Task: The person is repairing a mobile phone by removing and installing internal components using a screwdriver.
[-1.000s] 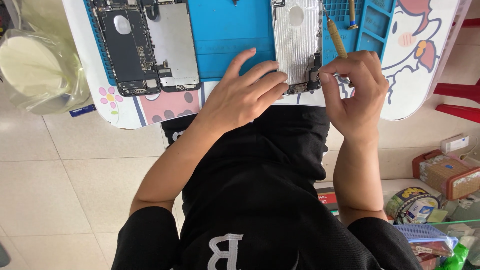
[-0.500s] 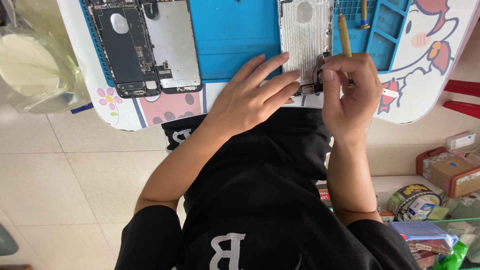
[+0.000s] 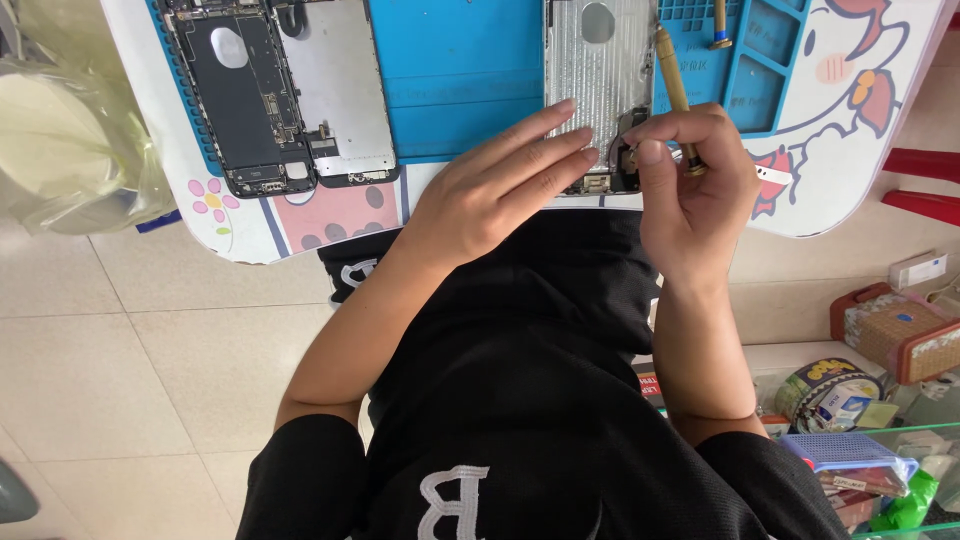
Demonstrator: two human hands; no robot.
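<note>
The silver perforated phone backplate [image 3: 600,70] lay at the near edge of the white cartoon-printed desk [image 3: 860,150], on the blue rubber work mat [image 3: 455,80], with bare mat open to its left. The left hand [image 3: 490,190] lay flat with fingers spread on the plate's lower end. The right hand [image 3: 690,190] pinched a brass-handled screwdriver [image 3: 675,85], thumb and fingers pressed together just beside the plate's near right corner

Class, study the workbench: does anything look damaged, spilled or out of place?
Nothing looks spilled or broken. The opened phone lies in two halves on the blue mat, taken apart rather than damaged. The left hand steadies a silver phone housing; the right hand holds a screwdriver.
</note>
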